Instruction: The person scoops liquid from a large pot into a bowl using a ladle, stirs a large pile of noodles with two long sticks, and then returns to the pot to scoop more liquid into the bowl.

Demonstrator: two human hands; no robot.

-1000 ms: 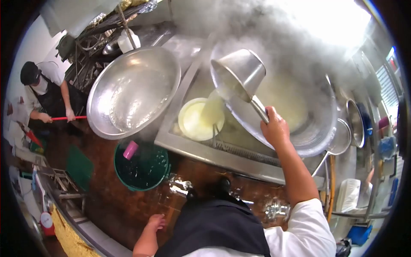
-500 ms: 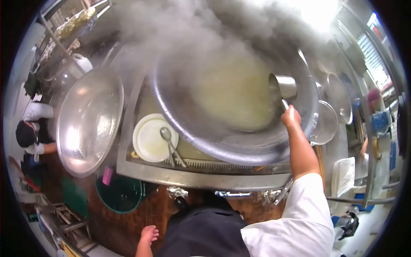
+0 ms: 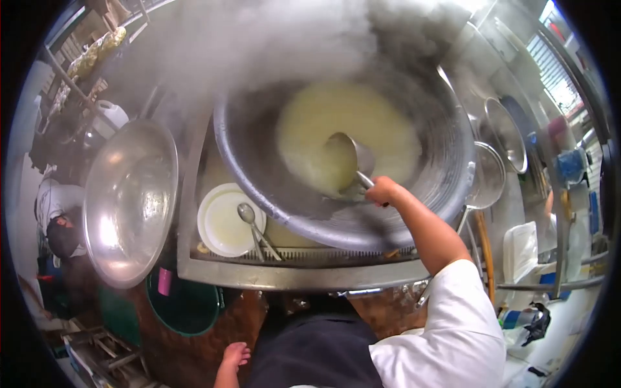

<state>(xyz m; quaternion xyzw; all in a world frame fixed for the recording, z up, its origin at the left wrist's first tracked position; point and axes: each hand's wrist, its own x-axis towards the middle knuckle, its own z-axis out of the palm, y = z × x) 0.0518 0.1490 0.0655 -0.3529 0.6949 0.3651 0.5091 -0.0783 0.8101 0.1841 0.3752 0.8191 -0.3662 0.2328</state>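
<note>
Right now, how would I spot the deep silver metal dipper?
Find the huge round grey metal cauldron of cloudy yellowish liquid. Inside its rim, the dipper tilts, its opening facing leftward. Unlike the silver metal spoon at the round white dish, it is gripped in the person's right hand.

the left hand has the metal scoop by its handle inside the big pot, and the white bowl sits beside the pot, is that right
Not quite: the head view shows the right hand, not the left hand, has the metal scoop by its handle inside the big pot. The white bowl does sit beside the pot.
</note>
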